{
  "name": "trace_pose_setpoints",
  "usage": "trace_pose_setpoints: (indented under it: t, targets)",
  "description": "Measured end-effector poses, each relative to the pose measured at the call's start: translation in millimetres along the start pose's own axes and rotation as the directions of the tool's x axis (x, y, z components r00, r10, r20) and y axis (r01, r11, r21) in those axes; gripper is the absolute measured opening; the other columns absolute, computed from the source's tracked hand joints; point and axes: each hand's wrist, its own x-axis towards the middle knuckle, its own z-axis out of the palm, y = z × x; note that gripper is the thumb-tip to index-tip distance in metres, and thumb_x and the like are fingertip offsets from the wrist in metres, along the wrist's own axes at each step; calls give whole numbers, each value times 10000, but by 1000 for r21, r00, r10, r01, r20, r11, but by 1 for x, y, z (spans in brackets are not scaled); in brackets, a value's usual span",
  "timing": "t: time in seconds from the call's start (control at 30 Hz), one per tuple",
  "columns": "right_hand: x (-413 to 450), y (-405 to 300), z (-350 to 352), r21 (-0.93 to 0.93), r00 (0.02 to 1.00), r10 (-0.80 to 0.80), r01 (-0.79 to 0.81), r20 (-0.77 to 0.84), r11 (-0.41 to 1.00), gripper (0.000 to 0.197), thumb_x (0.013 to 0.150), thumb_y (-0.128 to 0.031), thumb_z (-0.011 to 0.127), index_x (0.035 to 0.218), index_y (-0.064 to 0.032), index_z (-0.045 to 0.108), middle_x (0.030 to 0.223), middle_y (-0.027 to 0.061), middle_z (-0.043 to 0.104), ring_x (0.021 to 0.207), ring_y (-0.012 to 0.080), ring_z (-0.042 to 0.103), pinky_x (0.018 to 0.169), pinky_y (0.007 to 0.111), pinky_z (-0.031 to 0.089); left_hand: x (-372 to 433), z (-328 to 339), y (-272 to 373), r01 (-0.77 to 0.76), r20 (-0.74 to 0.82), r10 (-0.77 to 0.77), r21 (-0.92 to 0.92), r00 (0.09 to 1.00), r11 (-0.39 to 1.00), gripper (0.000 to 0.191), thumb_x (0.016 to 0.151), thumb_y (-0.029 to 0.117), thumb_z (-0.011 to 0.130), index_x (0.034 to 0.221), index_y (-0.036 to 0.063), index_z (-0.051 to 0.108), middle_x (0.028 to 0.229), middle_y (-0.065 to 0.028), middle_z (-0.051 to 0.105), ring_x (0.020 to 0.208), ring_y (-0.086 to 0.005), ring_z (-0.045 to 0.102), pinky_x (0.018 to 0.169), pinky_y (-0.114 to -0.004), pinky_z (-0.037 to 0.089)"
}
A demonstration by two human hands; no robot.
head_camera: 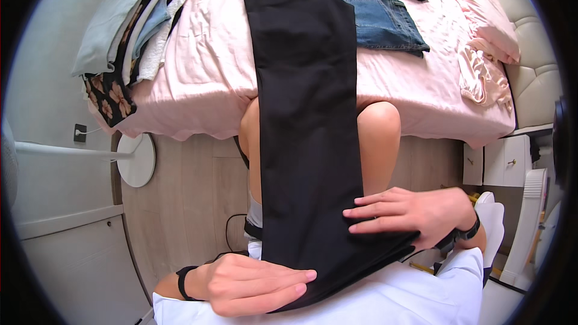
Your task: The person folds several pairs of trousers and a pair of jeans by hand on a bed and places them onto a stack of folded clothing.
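A pair of black trousers point(309, 113) lies lengthwise from the bed over my lap, its lower end at my white top. At the lower left of that end, my left hand point(253, 284) has its fingers over the cloth near the hem, thumb hidden. My right hand point(402, 214) grips the right edge, fingers on top and the thumb side under a pulled-out fold. Beside the trousers on the bed lie folded blue jeans point(386, 20).
The bed has a pink sheet point(207, 63). Several garments point(131, 22) are stacked at its left edge, and a crumpled pink cloth point(483, 74) lies at the right. A white fan base point(136, 160) stands on the floor at left; a white bedside cabinet point(505, 160) is at right.
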Motion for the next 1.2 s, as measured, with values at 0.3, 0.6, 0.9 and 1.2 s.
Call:
trace_pose_setpoints:
  t: [0.3, 0.6, 0.9, 1.2]
  targets:
    - [-1, -54, 7, -505, 759, -515, 288, -398, 814, 126, 862, -48, 623, 939, 29, 686, 916, 150, 681, 822, 235, 697, 668, 287, 550, 45, -15, 69, 34, -105, -27, 68, 994, 997, 172, 788, 29, 671, 916, -81, 636, 916, -241, 702, 839, -339, 720, 715, -410, 620]
    - [-31, -93, -10, -541, 792, -502, 267, -349, 797, 522, 875, -144, 686, 1288, 36, 422, 1042, 208, 683, 930, 318, 686, 837, 310, 545, 73, -44, 63, -200, 6, 200, 64, 980, 978, 85, 776, -64, 629, 819, -136, 637, 766, -278, 682, 719, -342, 728, 654, -385, 641]
    - [7, -41, -99, -446, 637, -658, 492, -401, 748, 239, 951, -62, 544, 931, 130, 684, 824, 209, 707, 664, 217, 713, 588, 253, 566, 106, -110, 20, 142, 70, -149, 97, 986, 985, 198, 822, -17, 727, 1013, -38, 679, 880, -202, 730, 733, -259, 740, 625, -327, 614]
    - [53, 57, -254, -95, 317, -173, 246, -933, 964, 326, 822, -81, 783, 1112, 19, 673, 957, 53, 707, 854, 119, 666, 778, 260, 540, 223, -217, -147, 320, -305, -189, 469, 933, 824, 266, 819, 230, 788, 824, -15, 683, 645, -8, 560, 592, -59, 446, 517, -237, 348]
